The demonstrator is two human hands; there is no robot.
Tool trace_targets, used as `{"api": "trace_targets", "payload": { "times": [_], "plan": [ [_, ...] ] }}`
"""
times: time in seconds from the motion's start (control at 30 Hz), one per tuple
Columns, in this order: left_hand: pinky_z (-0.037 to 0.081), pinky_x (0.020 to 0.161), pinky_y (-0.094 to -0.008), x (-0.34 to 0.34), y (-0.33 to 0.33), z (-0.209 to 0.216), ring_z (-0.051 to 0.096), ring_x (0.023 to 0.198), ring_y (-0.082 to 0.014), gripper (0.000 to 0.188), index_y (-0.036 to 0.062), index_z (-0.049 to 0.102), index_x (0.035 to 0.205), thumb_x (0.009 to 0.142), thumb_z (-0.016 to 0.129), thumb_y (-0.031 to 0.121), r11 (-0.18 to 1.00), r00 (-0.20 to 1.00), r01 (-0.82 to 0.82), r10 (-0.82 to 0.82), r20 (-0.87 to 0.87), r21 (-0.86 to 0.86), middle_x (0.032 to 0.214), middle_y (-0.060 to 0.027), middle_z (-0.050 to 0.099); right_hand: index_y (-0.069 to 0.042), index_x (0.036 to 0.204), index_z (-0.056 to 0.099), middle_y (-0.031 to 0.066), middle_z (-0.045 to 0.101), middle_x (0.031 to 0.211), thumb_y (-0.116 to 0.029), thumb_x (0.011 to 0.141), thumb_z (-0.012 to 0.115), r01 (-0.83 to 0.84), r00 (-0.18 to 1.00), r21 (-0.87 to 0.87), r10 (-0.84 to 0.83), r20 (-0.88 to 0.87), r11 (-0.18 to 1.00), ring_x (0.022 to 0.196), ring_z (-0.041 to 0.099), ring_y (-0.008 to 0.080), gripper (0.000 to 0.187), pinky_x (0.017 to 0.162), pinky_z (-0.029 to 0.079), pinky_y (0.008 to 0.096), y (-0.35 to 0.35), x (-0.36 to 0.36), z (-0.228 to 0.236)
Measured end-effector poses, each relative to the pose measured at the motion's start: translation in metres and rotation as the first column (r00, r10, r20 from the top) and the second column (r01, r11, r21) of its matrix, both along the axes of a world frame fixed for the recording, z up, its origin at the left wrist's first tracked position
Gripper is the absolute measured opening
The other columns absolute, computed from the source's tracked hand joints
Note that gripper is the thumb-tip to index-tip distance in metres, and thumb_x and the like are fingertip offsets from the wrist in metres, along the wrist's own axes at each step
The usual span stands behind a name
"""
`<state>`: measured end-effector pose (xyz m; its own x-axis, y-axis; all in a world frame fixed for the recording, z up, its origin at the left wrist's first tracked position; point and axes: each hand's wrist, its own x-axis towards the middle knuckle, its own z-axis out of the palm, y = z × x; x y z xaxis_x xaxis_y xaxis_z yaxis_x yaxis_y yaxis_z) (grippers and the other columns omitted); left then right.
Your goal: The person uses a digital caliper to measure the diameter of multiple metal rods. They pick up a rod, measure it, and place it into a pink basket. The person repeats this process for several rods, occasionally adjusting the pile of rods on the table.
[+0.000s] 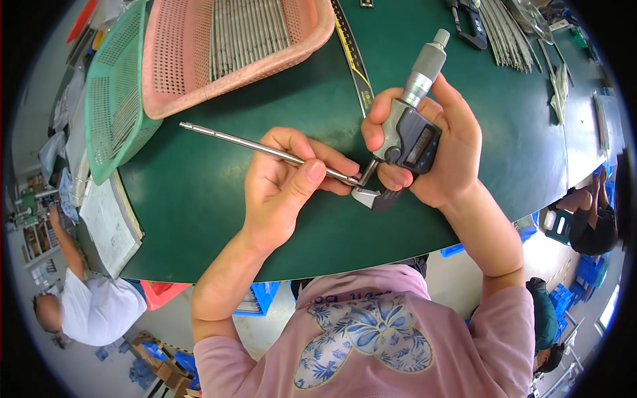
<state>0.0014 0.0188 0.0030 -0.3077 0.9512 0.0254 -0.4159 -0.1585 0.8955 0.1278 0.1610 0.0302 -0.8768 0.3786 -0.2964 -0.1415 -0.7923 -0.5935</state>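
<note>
My left hand (282, 176) is closed on a slim metal rod (239, 139), pinched between thumb and fingers. The rod slants from upper left down to the right, above the green table. Its right end sits at the jaws of a digital micrometer (418, 136), by the spindle and anvil; whether the jaws touch it I cannot tell. Wrapped round the micrometer's frame is my right hand (451, 146), with the thimble pointing up between thumb and fingers. The small display faces up; part of the frame is hidden by the fingers.
A pink basket (166, 99) of metal rods overlaps a green basket (99, 146) at upper left. Papers (109, 222) lie below them. A ruler (352, 60) runs along the green table (192, 225). Another micrometer (470, 26) and loose rods (507, 40) lie upper right. Other people sit nearby.
</note>
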Motion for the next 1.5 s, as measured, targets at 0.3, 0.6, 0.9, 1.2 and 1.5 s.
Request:
{"api": "trace_targets", "payload": {
  "times": [0.3, 0.6, 0.9, 1.2, 1.5],
  "plan": [
    [0.055, 0.067, -0.0313, 0.0, -0.001, 0.001, 0.06, 0.083, -0.0218, 0.017, 0.0059, 0.036, 0.096, 0.09, 0.049, 0.015, 1.0, 1.0, 0.014, -0.014, -0.019, 0.005, 0.091, -0.0187, 0.056, 0.0, 0.086, 0.052, 0.0136, 0.054, 0.071, -0.055, 0.088, 0.02, -0.003, 1.0, 0.026, 0.003, -0.003, 1.0, 0.036, 0.037, 0.0154, 0.064, 0.034, 0.035, 0.0255, -0.001, 0.0, -0.001],
    [0.053, 0.07, -0.0307, -0.001, 0.0, 0.002, 0.061, 0.086, -0.0225, 0.02, 0.0029, 0.039, 0.099, 0.086, 0.054, 0.009, 0.999, 0.999, 0.019, -0.02, 0.045, 0.029, 0.095, -0.0209, 0.058, 0.0, 0.086, 0.055, 0.0134, 0.056, 0.071, -0.062, 0.085, 0.023, 0.009, 1.0, 0.122, -0.012, 0.028, 0.993, 0.037, 0.041, 0.0156, 0.07, 0.034, 0.036, 0.0243, -0.002, 0.001, -0.001],
    [0.051, 0.069, -0.0288, 0.006, -0.005, 0.004, 0.061, 0.075, -0.0171, 0.02, -0.0002, 0.048, 0.097, 0.081, 0.06, 0.001, 0.988, 0.999, 0.032, -0.026, 0.038, -0.149, 0.09, -0.0123, 0.058, 0.003, 0.082, 0.057, 0.0124, 0.057, 0.068, -0.066, 0.078, 0.029, -0.028, 0.995, 0.028, 0.025, 0.092, 0.999, 0.039, 0.042, 0.015, 0.075, 0.041, 0.035, 0.0257, 0.001, 0.001, 0.0],
    [0.049, 0.069, -0.0266, 0.008, -0.005, 0.004, 0.058, 0.077, -0.0144, 0.017, 0.0009, 0.049, 0.091, 0.079, 0.059, -0.005, 0.992, 0.997, 0.045, -0.036, 0.074, -0.118, 0.088, -0.0112, 0.058, 0.002, 0.083, 0.055, 0.0151, 0.054, 0.069, -0.061, 0.086, 0.022, -0.028, 0.996, 0.039, 0.024, 0.087, 0.999, 0.039, 0.04, 0.0147, 0.071, 0.033, 0.034, 0.0229, -0.001, -0.002, -0.002],
    [0.049, 0.071, -0.0276, 0.007, -0.005, 0.0, 0.058, 0.08, -0.0153, 0.018, 0.0001, 0.049, 0.09, 0.077, 0.057, -0.009, 0.996, 0.993, 0.088, -0.088, 0.073, 0.008, 0.091, -0.0126, 0.057, 0.002, 0.087, 0.054, 0.0146, 0.053, 0.069, -0.056, 0.087, 0.023, -0.077, 0.996, -0.085, 0.081, 0.04, 0.993, 0.037, 0.039, 0.0158, 0.066, 0.033, 0.035, 0.0235, 0.001, 0.001, 0.001]
  ]
}}
